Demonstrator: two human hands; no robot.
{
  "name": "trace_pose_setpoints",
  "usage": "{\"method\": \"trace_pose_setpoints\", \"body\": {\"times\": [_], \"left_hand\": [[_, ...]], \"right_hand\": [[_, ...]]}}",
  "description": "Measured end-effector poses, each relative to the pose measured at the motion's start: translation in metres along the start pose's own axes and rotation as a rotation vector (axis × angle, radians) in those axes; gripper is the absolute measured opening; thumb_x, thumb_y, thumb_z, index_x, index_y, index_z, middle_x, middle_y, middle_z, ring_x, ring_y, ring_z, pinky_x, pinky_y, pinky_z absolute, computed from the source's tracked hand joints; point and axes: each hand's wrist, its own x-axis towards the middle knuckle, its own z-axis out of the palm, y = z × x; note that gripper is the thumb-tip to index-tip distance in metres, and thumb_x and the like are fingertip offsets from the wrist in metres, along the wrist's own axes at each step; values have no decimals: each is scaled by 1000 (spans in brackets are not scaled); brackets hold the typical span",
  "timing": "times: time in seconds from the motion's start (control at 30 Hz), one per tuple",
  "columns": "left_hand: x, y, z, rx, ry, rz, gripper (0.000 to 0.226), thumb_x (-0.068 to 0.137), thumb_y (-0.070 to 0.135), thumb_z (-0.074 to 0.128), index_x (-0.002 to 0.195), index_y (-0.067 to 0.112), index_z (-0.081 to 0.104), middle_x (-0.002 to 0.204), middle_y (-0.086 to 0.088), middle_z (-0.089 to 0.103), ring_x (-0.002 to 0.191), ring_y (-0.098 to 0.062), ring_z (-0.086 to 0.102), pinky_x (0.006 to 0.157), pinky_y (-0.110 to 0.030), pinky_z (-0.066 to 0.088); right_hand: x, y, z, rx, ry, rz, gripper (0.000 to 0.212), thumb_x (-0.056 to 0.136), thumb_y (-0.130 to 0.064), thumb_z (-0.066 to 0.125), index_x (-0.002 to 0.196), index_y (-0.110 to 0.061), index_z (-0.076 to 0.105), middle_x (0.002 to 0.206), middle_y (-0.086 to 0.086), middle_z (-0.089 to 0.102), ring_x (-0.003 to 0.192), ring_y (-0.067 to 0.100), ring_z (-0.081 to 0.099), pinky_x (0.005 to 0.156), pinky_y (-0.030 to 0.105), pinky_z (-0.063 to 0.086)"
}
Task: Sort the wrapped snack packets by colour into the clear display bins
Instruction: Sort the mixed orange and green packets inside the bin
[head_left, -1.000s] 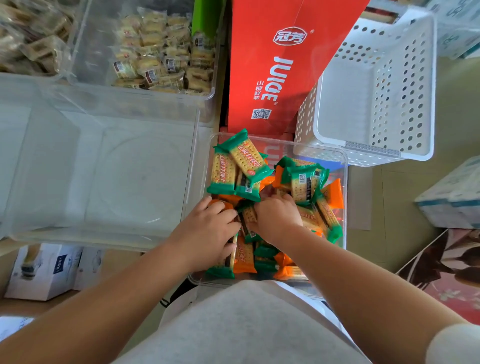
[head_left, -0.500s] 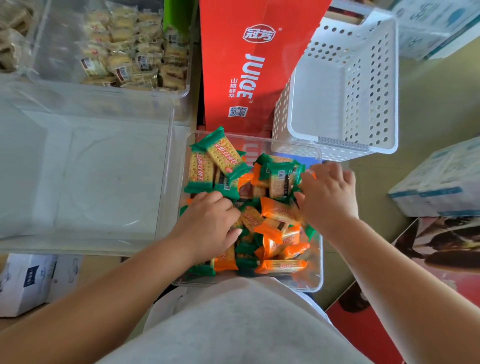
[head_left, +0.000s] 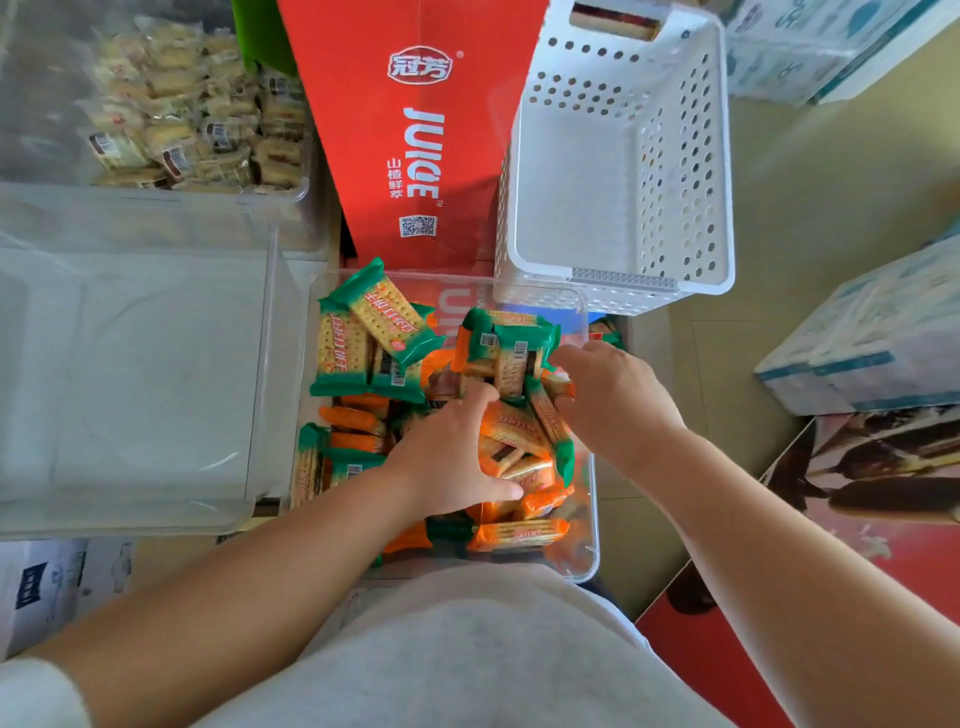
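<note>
Snack packets fill the small clear bin (head_left: 591, 499) right in front of the person, green packets (head_left: 374, 325) and orange packets (head_left: 511, 431) all jumbled together, with no sorting that I can see.

From the head view, the green ones pile up along the far edge and in the far left corner. The orange ones sit mostly in the middle and toward the near edge. The left hand (head_left: 449, 457) is down in the middle of the bin, thumb and fingers curled round a bunch of orange packets. The right hand (head_left: 615, 402) sits by the right wall, fingers bent down onto the pile. Its fingertips are buried, so I cannot tell whether it has hold of anything. A big clear bin (head_left: 262, 374) stands just beside on the left, and a white basket (head_left: 675, 171) stands beyond the far right corner.

What worries me is the handful. A green-ended packet lies right against that orange bunch and could well ride along into the wrong bin. The wrappers look slick, so a loose grasp may shed packets over the wall onto the floor. Squeezing harder to stop that could crack the biscuits inside.
</note>
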Motion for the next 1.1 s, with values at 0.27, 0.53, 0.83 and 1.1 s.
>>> {"method": "trace_pose_setpoints", "body": {"times": [0.27, 0.53, 0.83, 1.1], "left_hand": [[4, 8, -4, -692, -16, -361, 31, 86, 45, 75, 115, 39, 65, 113, 16, 57, 99, -12, 60, 64, -25, 57], [19, 13, 11, -613, 272, -522, 29, 88, 31, 74, 76, 12, 55, 76, -1, 60, 68, -17, 58, 51, -26, 48], [28, 18, 13, -861, 254, -592, 18, 96, 33, 64, 114, 32, 65, 109, 4, 65, 94, -21, 66, 75, -44, 62], [-1, 22, -7, -748, 269, -467, 14, 91, 24, 67, 97, 17, 56, 93, -8, 67, 74, -19, 63, 59, -32, 50]], "right_hand": [[-24, 18, -37, 486, 274, -15, 30, 80, -12, 68, 108, -21, 74, 91, -5, 69, 75, 7, 60, 73, 25, 52], [-24, 25, -21, 962, 126, 97, 32, 86, 0, 71, 109, -22, 72, 93, -1, 69, 69, 9, 65, 61, 27, 60], [-34, 34, 15, 485, 0, 45, 38, 87, -21, 73, 124, -26, 66, 106, -11, 59, 89, 6, 56, 75, 12, 43], [-31, 35, 1, 534, -110, 58, 37, 83, -27, 80, 118, -30, 69, 97, -15, 67, 81, 2, 61, 74, 18, 48]]}}
